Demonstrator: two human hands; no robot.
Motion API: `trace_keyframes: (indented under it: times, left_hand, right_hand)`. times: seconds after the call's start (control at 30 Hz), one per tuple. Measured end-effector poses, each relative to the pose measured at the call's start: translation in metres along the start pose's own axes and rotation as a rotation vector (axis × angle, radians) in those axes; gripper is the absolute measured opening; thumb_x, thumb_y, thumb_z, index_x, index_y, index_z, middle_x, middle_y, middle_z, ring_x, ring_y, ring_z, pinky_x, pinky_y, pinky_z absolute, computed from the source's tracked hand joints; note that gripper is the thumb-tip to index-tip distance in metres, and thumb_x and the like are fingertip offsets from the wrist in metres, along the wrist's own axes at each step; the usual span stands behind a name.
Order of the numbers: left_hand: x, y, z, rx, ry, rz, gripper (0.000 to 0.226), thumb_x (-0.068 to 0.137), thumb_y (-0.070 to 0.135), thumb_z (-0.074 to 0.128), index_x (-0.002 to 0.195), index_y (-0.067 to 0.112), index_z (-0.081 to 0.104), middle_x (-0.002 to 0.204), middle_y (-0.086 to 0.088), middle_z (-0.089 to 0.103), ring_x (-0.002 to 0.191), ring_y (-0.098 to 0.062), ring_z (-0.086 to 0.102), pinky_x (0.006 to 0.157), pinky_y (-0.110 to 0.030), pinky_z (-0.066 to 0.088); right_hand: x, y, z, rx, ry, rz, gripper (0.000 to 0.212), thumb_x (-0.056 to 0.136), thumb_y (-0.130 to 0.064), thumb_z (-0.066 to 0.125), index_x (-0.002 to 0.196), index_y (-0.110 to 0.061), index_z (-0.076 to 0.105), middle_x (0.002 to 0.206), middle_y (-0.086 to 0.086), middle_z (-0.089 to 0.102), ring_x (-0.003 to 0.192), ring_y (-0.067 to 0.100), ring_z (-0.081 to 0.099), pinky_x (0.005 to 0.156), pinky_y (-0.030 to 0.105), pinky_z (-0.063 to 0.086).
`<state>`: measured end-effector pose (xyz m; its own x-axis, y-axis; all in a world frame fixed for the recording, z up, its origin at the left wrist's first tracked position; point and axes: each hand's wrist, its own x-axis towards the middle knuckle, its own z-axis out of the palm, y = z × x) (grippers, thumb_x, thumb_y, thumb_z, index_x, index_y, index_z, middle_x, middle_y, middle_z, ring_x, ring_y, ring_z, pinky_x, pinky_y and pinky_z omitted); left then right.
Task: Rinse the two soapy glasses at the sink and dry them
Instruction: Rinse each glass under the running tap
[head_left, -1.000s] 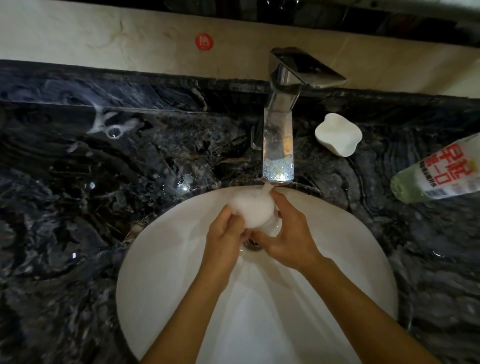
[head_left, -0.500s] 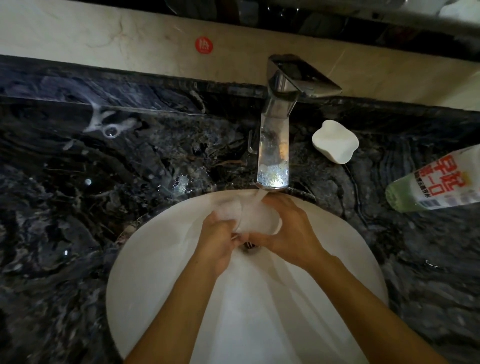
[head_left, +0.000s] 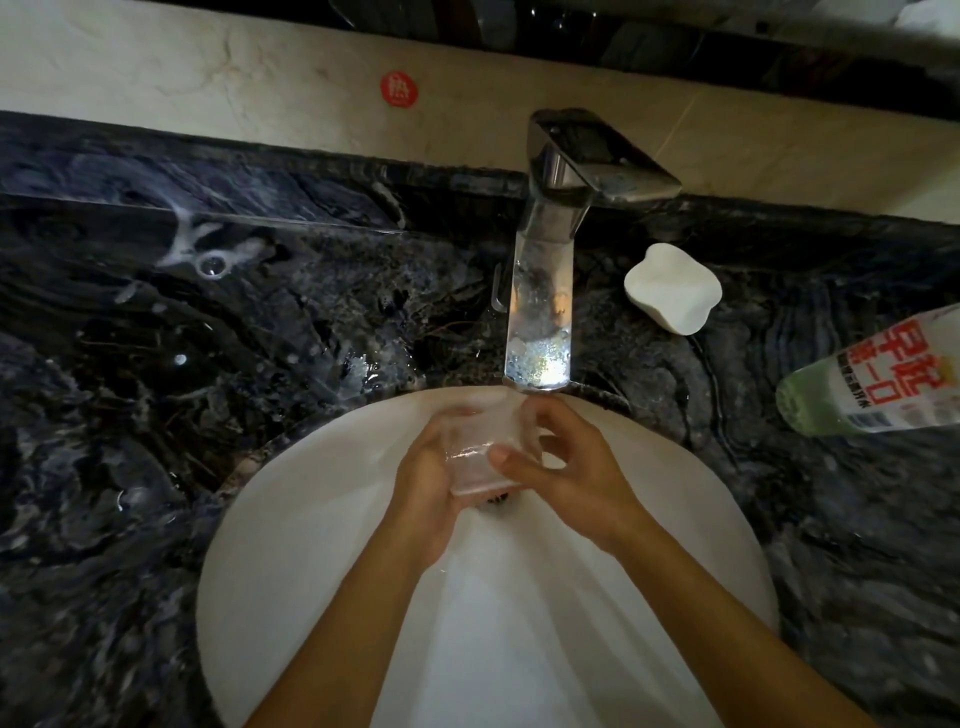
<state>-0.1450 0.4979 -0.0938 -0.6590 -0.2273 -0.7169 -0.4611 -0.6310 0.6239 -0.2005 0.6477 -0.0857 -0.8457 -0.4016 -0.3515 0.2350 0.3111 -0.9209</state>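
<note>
Your left hand (head_left: 426, 470) and right hand (head_left: 571, 467) both grip the wet glass (head_left: 478, 457) under the tap (head_left: 540, 322); slick with soap, it could slip into the sink (head_left: 311, 545)

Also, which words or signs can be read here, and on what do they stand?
"熱" perhaps, blurred: red round sticker on the wall.
"早" and "一口", red, the rest unclear: label of the plastic bottle at right.
Small print and barcode there: too blurred to read.
</note>
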Motion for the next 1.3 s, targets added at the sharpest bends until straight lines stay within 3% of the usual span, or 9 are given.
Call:
trace_keyframes:
  times: [0.27, 0.4, 0.5, 0.73, 0.83, 0.97, 1.03, 1.17, 1.3]
  left_hand:
    - [-0.003, -0.004, 0.029, 0.019, 0.085, 0.095, 0.032, 0.105, 0.042, 0.046, 0.109, 0.021, 0.07, 0.105, -0.012, 0.079, 0.088, -0.024, 0.078, 0.064, -0.036, 0.059]
    - [-0.001, -0.013, 0.026, 0.181, 0.096, 0.4, 0.015, 0.095, 0.035, 0.061, 0.105, 0.024, 0.065, 0.096, 0.008, 0.075, 0.086, -0.007, 0.072, 0.063, -0.019, 0.055]
    - [0.001, -0.016, 0.019, 0.306, 0.065, 0.561, 0.015, 0.09, 0.039, 0.06, 0.098, 0.027, 0.062, 0.092, 0.014, 0.071, 0.087, -0.004, 0.068, 0.072, -0.018, 0.053]
    - [-0.004, 0.007, 0.02, 0.104, 0.043, -0.17, 0.034, 0.102, 0.043, 0.051, 0.103, 0.017, 0.073, 0.083, -0.004, 0.079, 0.074, -0.022, 0.074, 0.053, -0.029, 0.056]
    - [0.0, -0.005, 0.016, 0.224, 0.137, 0.152, 0.025, 0.098, 0.045, 0.054, 0.107, 0.026, 0.069, 0.092, -0.004, 0.079, 0.087, -0.026, 0.077, 0.067, -0.04, 0.062]
    - [0.003, -0.019, 0.012, 0.373, 0.164, 0.581, 0.019, 0.097, 0.041, 0.058, 0.107, 0.026, 0.065, 0.096, 0.006, 0.074, 0.089, -0.006, 0.07, 0.074, -0.021, 0.056]
    - [0.005, -0.021, 0.01, 0.327, 0.154, 0.478, 0.026, 0.095, 0.046, 0.055, 0.108, 0.026, 0.067, 0.102, 0.0, 0.075, 0.092, -0.014, 0.072, 0.075, -0.029, 0.059]
    - [0.003, 0.001, 0.013, 0.018, 0.117, -0.174, 0.035, 0.101, 0.045, 0.053, 0.097, 0.016, 0.071, 0.087, -0.008, 0.074, 0.07, -0.02, 0.065, 0.06, -0.031, 0.047]
    - [-0.001, 0.002, 0.012, 0.206, 0.121, 0.115, 0.025, 0.103, 0.038, 0.05, 0.1, 0.021, 0.069, 0.086, -0.003, 0.072, 0.062, -0.012, 0.064, 0.047, -0.025, 0.041]
  right_hand:
    - [-0.001, 0.006, 0.032, -0.087, 0.209, -0.141, 0.022, 0.089, -0.029, 0.069, 0.109, -0.03, 0.062, 0.1, -0.008, 0.069, 0.093, 0.013, 0.069, 0.078, 0.036, 0.059]
    - [0.005, -0.01, 0.035, 0.108, 0.25, 0.186, 0.014, 0.097, -0.037, 0.061, 0.106, -0.026, 0.064, 0.094, -0.002, 0.073, 0.081, 0.014, 0.072, 0.053, 0.027, 0.056]
    - [0.012, -0.021, 0.035, 0.189, 0.157, 0.416, 0.028, 0.093, -0.048, 0.053, 0.105, -0.025, 0.065, 0.096, 0.007, 0.076, 0.082, 0.026, 0.075, 0.059, 0.042, 0.064]
    - [-0.003, -0.001, 0.034, -0.252, 0.195, -0.203, 0.015, 0.083, -0.05, 0.059, 0.091, -0.038, 0.055, 0.09, -0.012, 0.064, 0.083, 0.001, 0.062, 0.069, 0.013, 0.047]
    - [-0.003, -0.004, 0.041, 0.0, 0.185, -0.092, 0.011, 0.092, -0.032, 0.064, 0.101, -0.026, 0.061, 0.09, -0.011, 0.071, 0.084, 0.006, 0.07, 0.069, 0.022, 0.056]
    - [0.006, -0.018, 0.046, 0.24, 0.198, 0.295, 0.04, 0.084, -0.06, 0.06, 0.111, -0.031, 0.065, 0.092, -0.002, 0.077, 0.08, 0.017, 0.076, 0.064, 0.044, 0.065]
    - [0.006, -0.02, 0.047, 0.188, 0.208, 0.285, 0.028, 0.092, -0.053, 0.063, 0.109, -0.031, 0.065, 0.091, -0.003, 0.075, 0.075, 0.015, 0.074, 0.057, 0.036, 0.063]
    - [0.001, -0.007, 0.042, -0.205, 0.243, -0.171, 0.021, 0.085, -0.03, 0.073, 0.082, -0.02, 0.056, 0.077, -0.006, 0.056, 0.067, 0.003, 0.054, 0.056, 0.014, 0.042]
    - [0.0, -0.006, 0.047, -0.023, 0.216, -0.038, 0.023, 0.087, -0.038, 0.066, 0.095, -0.018, 0.058, 0.083, -0.002, 0.064, 0.074, 0.01, 0.065, 0.058, 0.026, 0.05]
